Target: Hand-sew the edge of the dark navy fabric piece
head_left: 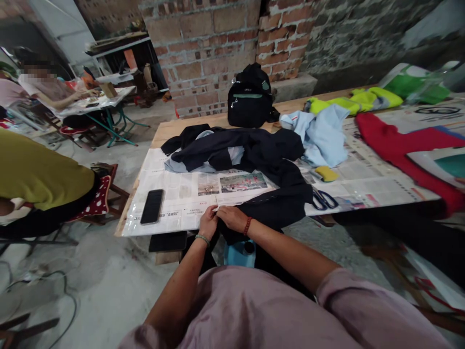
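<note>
Progress judged partway: a pale dashed line (262, 198), read as stitching, can be seen on the dark cloth (290, 206) just right of the grip, so that stretch is taken as done. How much is left can't be counted: part of the cloth is covered by the hands, part is dropped below the table (160, 138) edge, and the bulk is left bunched up beyond the grip. No finish can be confirmed from this view. Grip: left hand (209, 222) and right hand (233, 219) are brought together at the near table edge, fingers drawn into a close pinch, nothing spread wide. What is pinched can't be made out; cloth edge or something thin is guessed, and no needle can be resolved. The dark cloth is met right at the right hand and is also seen beneath it. Scissors (323, 199) are parked right of the grip, beside the cloth, not being used. A phone (151, 206) is laid left of the grip on newspaper (174, 186). A light blue cloth (329, 133) is heaped beyond and to the right, yellow piece (326, 173) placed just this side of it
</note>
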Demonstrator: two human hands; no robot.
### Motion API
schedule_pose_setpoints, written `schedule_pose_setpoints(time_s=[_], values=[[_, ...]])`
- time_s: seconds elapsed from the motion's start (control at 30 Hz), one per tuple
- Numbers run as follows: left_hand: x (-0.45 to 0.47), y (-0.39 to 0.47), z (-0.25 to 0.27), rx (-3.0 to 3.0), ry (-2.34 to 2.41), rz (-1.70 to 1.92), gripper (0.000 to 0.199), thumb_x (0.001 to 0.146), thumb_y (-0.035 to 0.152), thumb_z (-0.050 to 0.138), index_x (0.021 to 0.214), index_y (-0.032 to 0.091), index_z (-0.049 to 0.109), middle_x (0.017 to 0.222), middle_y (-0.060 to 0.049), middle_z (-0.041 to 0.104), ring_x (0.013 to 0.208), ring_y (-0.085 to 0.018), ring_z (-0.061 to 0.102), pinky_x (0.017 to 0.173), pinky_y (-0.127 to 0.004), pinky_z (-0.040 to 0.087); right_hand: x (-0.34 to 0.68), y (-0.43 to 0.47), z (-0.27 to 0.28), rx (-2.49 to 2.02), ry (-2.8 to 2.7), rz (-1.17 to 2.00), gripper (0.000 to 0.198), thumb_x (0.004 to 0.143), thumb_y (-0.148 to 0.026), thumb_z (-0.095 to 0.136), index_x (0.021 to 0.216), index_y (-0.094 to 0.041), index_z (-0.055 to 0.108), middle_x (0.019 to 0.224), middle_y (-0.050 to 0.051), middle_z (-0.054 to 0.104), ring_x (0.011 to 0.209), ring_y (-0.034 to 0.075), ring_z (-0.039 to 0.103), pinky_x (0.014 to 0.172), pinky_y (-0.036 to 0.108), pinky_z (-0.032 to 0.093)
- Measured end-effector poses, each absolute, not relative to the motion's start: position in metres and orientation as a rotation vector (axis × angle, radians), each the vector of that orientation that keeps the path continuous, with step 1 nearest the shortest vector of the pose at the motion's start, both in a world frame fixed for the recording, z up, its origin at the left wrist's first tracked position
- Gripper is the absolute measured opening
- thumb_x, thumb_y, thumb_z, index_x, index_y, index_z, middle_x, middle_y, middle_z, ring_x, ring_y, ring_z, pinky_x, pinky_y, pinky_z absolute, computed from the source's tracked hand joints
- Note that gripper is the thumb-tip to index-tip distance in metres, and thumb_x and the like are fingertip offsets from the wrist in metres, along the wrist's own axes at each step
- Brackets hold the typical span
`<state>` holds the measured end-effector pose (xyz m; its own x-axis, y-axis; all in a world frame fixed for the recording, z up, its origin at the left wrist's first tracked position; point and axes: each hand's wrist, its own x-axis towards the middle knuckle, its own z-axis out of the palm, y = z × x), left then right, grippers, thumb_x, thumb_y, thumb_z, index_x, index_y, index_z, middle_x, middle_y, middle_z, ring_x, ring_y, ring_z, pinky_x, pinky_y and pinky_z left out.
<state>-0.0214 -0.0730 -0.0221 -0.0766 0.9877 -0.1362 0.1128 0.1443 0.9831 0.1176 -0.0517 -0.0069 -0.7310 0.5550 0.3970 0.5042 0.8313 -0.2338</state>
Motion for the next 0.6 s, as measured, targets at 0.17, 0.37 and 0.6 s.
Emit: schedule_pose_setpoints(time_s=[0.17, 0.37, 0.6], values=[[-0.023, -0.069, -0.025, 1.160, 1.453, 1.086, 0.040, 0.062, 0.020, 0.062, 0.101, 0.018, 0.055, 0.062, 0.004, 0.055, 0.057, -0.009, 0.049, 0.056, -0.020, 0.038, 0.109, -0.052, 0.001, -0.883, -2.533, 0.318, 0.015, 0.079, -0.007, 0.041, 0.088, -0.012, 0.052, 0.084, 0.008, 0.054, 0.077, 0.015, 0.053, 0.069, 0.027, 0.042], [-0.022, -0.069, -0.026, 1.175, 1.493, 1.056, 0.041, 0.061, 0.015, 0.061, 0.102, 0.020, 0.055, 0.068, 0.002, 0.059, 0.064, -0.012, 0.053, 0.062, -0.022, 0.041, 0.107, -0.052, 0.001, -0.935, -2.470, 0.477, 0.015, 0.079, -0.008, 0.043, 0.089, -0.012, 0.053, 0.086, 0.007, 0.055, 0.076, 0.014, 0.053, 0.069, 0.025, 0.042], [-0.019, -0.072, -0.029, 1.229, 1.511, 1.048, 0.041, 0.064, 0.013, 0.058, 0.104, 0.021, 0.054, 0.067, 0.004, 0.058, 0.065, -0.011, 0.052, 0.064, -0.022, 0.040, 0.115, -0.041, -0.013, -0.903, -2.295, 0.651, 0.011, 0.080, -0.011, 0.045, 0.082, -0.016, 0.055, 0.082, 0.004, 0.057, 0.077, 0.012, 0.052, 0.071, 0.023, 0.042]])
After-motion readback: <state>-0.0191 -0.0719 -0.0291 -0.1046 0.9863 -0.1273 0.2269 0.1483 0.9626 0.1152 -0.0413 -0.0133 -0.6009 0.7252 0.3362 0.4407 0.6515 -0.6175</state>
